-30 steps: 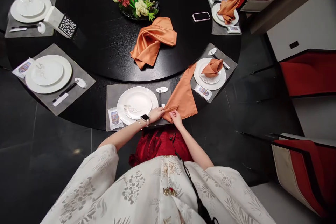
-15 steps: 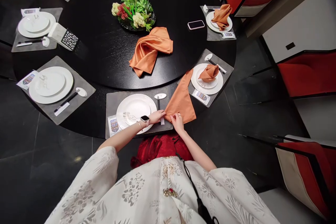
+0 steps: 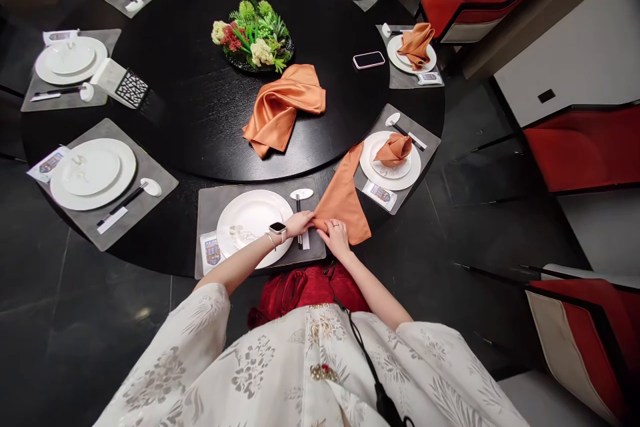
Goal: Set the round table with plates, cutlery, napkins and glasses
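Observation:
An orange satin napkin [image 3: 343,192] lies flat at the near edge of the black round table [image 3: 200,113], between two place settings. My left hand [image 3: 299,222], a watch on its wrist, pinches the napkin's near left corner. My right hand [image 3: 336,238] presses down on the napkin's near edge, fingers bent over the cloth. Just left of my hands are a white plate [image 3: 253,221] on a grey placemat [image 3: 210,203], chopsticks [image 3: 299,209] and a white spoon [image 3: 301,194].
A loose heap of orange napkins [image 3: 283,107] lies near a flower centrepiece [image 3: 253,33]. A phone [image 3: 369,59] lies at the right. Several settings ring the table, some with folded napkins [image 3: 394,149]. Red chairs [image 3: 580,147] stand to the right.
The view has tilted up, showing more of the far table. My hands have pressed the napkin's near edge flatter; the rolled fold seen earlier is gone.

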{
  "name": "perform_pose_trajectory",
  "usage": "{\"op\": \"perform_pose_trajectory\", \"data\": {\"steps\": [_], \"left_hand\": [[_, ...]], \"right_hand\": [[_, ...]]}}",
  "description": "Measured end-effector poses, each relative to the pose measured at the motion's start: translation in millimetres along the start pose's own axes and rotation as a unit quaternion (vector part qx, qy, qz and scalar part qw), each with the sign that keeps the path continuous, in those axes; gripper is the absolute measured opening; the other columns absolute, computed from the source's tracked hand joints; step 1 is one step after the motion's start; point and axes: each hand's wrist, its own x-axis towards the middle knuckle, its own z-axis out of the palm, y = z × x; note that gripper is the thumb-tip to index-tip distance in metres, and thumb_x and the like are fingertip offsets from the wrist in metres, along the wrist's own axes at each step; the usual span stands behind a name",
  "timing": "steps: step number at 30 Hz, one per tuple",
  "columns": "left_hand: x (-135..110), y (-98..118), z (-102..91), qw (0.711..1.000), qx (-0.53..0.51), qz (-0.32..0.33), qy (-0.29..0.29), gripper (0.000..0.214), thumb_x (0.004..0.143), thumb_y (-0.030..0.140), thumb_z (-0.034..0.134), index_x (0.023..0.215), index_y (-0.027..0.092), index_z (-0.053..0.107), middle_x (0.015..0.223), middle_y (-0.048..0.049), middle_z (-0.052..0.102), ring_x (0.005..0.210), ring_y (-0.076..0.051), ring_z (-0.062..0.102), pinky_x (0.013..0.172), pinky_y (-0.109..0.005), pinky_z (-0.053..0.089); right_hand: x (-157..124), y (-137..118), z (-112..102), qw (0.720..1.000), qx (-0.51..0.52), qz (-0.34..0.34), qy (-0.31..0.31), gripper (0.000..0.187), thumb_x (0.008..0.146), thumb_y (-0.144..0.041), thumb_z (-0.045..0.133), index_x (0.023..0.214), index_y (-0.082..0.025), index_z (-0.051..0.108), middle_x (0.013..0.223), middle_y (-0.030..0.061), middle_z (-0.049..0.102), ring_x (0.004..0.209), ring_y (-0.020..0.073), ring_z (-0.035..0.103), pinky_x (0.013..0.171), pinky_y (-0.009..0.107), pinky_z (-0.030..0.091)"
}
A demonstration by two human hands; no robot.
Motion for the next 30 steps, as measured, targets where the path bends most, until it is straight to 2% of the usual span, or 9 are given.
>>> {"op": "perform_pose_trajectory", "data": {"steps": [2,4,10,14,17,20,24,27,30], "left_hand": [[8.9,-1.2,-2.1,1.000,-0.010,-0.026,0.002,0.017,0.087,0.023,0.050,0.101,0.015,0.056,0.086,-0.0058,0.063,0.080,-0.018,0.060,0.073,-0.028,0.045],[17.2,-1.0,-4.9,0.999,-0.016,-0.050,0.009,0.022,0.089,0.027,0.047,0.104,0.013,0.055,0.082,-0.0052,0.062,0.074,-0.017,0.060,0.070,-0.029,0.046],[33.0,6.7,-11.8,1.000,-0.015,-0.009,0.020,0.028,0.080,0.024,0.060,0.107,0.019,0.057,0.113,-0.0099,0.057,0.107,-0.023,0.053,0.094,-0.036,0.041],[50.7,4.3,-14.2,0.999,-0.030,-0.008,0.017,0.021,0.085,0.018,0.049,0.104,0.017,0.059,0.103,-0.0098,0.061,0.098,-0.021,0.057,0.089,-0.034,0.044],[62.7,0.8,-13.1,0.998,-0.049,-0.034,0.017,0.022,0.086,0.021,0.047,0.104,0.015,0.057,0.092,-0.0083,0.064,0.086,-0.020,0.060,0.080,-0.031,0.046],[60.6,4.7,-6.0,0.996,-0.064,-0.054,0.007,0.020,0.086,0.025,0.047,0.097,0.013,0.058,0.078,-0.0066,0.062,0.072,-0.019,0.059,0.072,-0.031,0.047],[40.2,19.5,5.7,0.997,-0.080,-0.014,-0.004,0.030,0.079,0.039,0.060,0.098,0.016,0.059,0.097,-0.0097,0.061,0.090,-0.022,0.058,0.083,-0.033,0.045],[34.0,25.1,11.0,0.995,-0.097,0.016,-0.018,0.035,0.072,0.042,0.068,0.096,0.018,0.060,0.104,-0.0096,0.061,0.098,-0.023,0.056,0.089,-0.033,0.042],[44.0,23.6,14.6,0.993,-0.115,-0.011,-0.012,0.029,0.083,0.042,0.055,0.097,0.017,0.058,0.091,-0.0071,0.063,0.085,-0.020,0.059,0.079,-0.031,0.045]], "right_hand": [[0.5,1.8,-3.7,0.999,-0.017,-0.026,-0.028,0.032,0.090,-0.032,0.048,0.115,-0.016,0.057,0.112,0.0145,0.060,0.108,0.0267,0.051,0.098,0.042,0.036],[12.2,7.7,-7.9,0.999,-0.008,0.010,-0.041,0.033,0.092,-0.028,0.043,0.120,-0.015,0.054,0.110,0.0136,0.062,0.104,0.0243,0.054,0.094,0.038,0.039],[63.9,29.1,-24.1,0.986,0.056,0.104,-0.114,0.025,0.090,-0.029,0.047,0.107,-0.014,0.057,0.096,0.0081,0.065,0.086,0.0173,0.060,0.076,0.028,0.046],[52.8,29.4,-34.6,0.995,-0.086,0.011,-0.054,0.038,0.092,-0.036,0.043,0.119,-0.011,0.055,0.115,0.0166,0.058,0.106,0.0250,0.054,0.092,0.037,0.041],[37.1,27.7,-39.3,0.985,-0.144,-0.061,-0.068,0.046,0.089,-0.029,0.048,0.131,-0.012,0.047,0.127,0.0169,0.052,0.117,0.0275,0.046,0.100,0.039,0.035],[32.6,29.0,-42.7,0.979,-0.156,-0.025,-0.125,0.042,0.087,-0.021,0.046,0.127,-0.012,0.050,0.117,0.0151,0.059,0.109,0.0261,0.052,0.096,0.037,0.037],[30.6,32.9,-45.8,0.974,-0.117,0.042,-0.192,0.032,0.090,-0.022,0.039,0.114,-0.015,0.059,0.107,0.0112,0.063,0.099,0.0215,0.057,0.088,0.032,0.041],[19.6,33.8,-47.5,0.980,-0.133,0.051,-0.142,0.035,0.090,-0.020,0.037,0.117,-0.012,0.056,0.115,0.0147,0.059,0.107,0.0240,0.053,0.094,0.036,0.038],[6.9,34.9,-49.8,0.986,-0.154,-0.017,-0.068,0.041,0.087,-0.023,0.043,0.125,-0.008,0.050,0.123,0.0177,0.054,0.115,0.0268,0.046,0.101,0.041,0.032]]}}
